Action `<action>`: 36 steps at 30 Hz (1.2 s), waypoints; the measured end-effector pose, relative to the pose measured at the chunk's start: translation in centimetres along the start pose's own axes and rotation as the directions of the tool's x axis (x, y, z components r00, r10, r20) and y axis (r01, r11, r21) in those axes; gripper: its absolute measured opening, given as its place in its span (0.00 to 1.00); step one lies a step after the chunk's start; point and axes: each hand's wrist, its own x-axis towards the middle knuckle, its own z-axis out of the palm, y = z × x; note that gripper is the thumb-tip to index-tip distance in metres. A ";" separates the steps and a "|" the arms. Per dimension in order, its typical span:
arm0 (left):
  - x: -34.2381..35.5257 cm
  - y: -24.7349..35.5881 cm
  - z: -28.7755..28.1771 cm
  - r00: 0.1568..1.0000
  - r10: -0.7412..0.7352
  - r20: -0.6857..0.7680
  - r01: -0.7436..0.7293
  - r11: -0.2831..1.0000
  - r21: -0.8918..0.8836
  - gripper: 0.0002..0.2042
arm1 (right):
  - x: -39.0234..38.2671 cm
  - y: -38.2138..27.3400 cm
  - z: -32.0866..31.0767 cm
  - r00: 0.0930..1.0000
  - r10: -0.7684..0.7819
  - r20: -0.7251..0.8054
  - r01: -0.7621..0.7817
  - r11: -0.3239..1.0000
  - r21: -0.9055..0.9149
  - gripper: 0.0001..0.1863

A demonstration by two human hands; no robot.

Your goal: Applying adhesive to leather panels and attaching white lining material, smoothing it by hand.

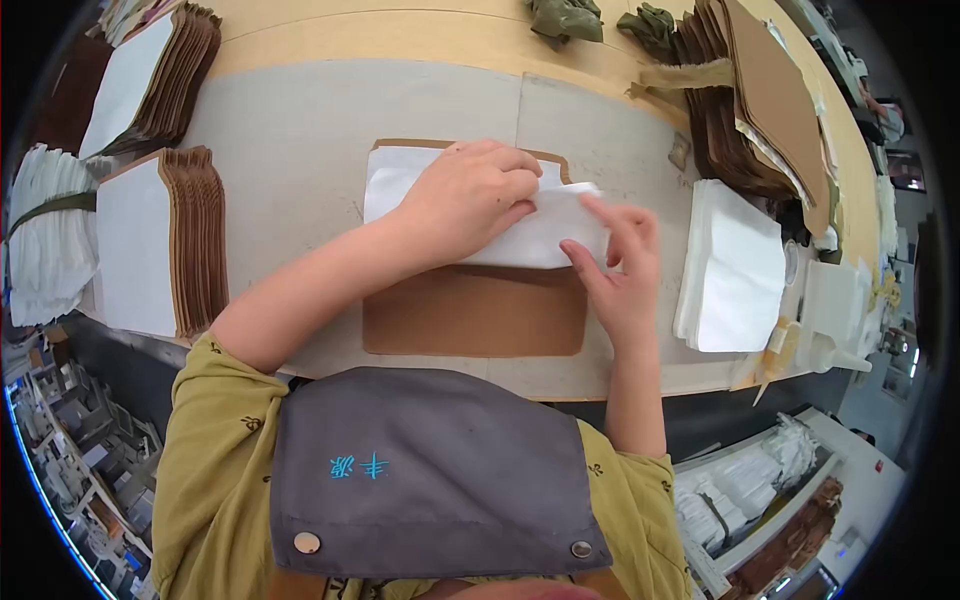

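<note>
A brown panel [470, 315] with rounded corners lies flat on the table in front of me. Over its far part is a soft white sheet [550, 235], seemingly cloth, its right end slightly raised. My left hand [475, 195] rests on this sheet, fingers bent and pressed together, gripping or pinning it near the middle; its fingertips are partly hidden. At the sheet's right end is my right hand [625, 265], thumb and index finger spread apart. The index tip meets the far right corner, and the thumb tip is by the near edge.
To the left stand stacks of brown panels with white faces [135, 245] and a tied white bundle [55, 235]. A white sheet stack [735, 265] lies at right, below upright brown panels [775, 90]. Crumpled green cloth [565, 18] sits at the far edge.
</note>
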 end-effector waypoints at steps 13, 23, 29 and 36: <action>-2.7 3.7 -2.8 0.996 0.054 -0.066 -0.031 0.952 0.304 0.03 | 0.2 -1.3 -1.4 0.863 0.324 -0.388 0.136 0.591 0.795 0.48; -9.0 6.3 -4.1 0.976 -0.096 -0.196 0.126 0.982 0.143 0.15 | -0.1 -3.7 -3.0 0.925 -0.236 -0.299 0.314 0.917 0.246 0.17; -16.1 4.1 -4.6 0.895 -0.258 -0.364 0.336 0.927 0.169 0.23 | -1.5 -4.1 -2.2 0.932 -0.254 -0.258 0.328 0.894 0.306 0.17; -18.3 5.3 -4.4 0.941 -0.127 -0.314 0.199 0.958 0.208 0.20 | -3.6 -3.8 -1.6 0.938 -0.256 -0.234 0.317 0.908 0.275 0.19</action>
